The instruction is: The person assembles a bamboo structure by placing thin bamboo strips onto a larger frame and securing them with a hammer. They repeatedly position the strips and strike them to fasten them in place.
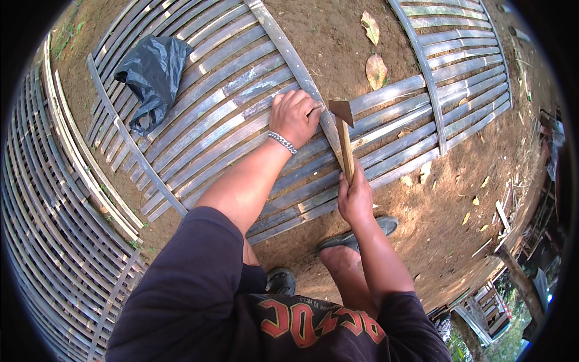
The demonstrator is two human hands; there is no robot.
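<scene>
My right hand (pixel 356 196) is wrapped round the wooden handle of a small hatchet (pixel 347 145). Its flat, rusty brown head points away from me, above a long crosswise slat (pixel 286 48) of a wooden slatted panel (pixel 226 136). Just left of the hatchet head, my left hand (pixel 295 117) is closed and rests at that crosswise slat. Its fingertips are pinched together beside the slat's edge; what they hold, if anything, is too small to make out. A braided bracelet (pixel 282 142) circles my left wrist.
A crumpled black plastic bag (pixel 160 75) lies on the panel's left part. The slats continue right to another crosspiece (pixel 425 72). Dry leaves (pixel 376 71) lie on the bare soil. Another slatted panel (pixel 54 223) stands at far left, and my sandalled foot (pixel 356 235) is near the panel's edge.
</scene>
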